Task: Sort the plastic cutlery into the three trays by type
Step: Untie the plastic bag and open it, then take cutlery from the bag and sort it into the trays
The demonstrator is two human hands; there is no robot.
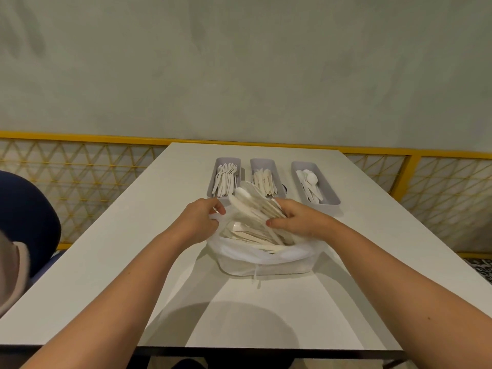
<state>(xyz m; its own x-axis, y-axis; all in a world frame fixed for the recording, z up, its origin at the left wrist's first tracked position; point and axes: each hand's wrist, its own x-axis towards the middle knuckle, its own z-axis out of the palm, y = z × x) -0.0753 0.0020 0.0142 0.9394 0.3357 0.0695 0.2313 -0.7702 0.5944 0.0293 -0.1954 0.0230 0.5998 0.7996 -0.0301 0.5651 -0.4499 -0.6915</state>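
Your left hand (198,218) pinches the left rim of the bag (266,259), while your right hand (298,219) grips a fanned bunch of cutlery (253,203) just above the bag's open mouth. The bag sits mid-table (159,235), with wide tabletop to either side and toward the near edge. Just beyond it, short of the far edge, forks fill the left tray (227,160), knives the middle tray (262,162), and spoons the right tray (328,187).

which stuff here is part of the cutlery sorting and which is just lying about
In the job: left hand gripping the white bag, right hand holding a bunch of cutlery, fork tray, knife tray, spoon tray.
Just there: yellow railing, grey wall.
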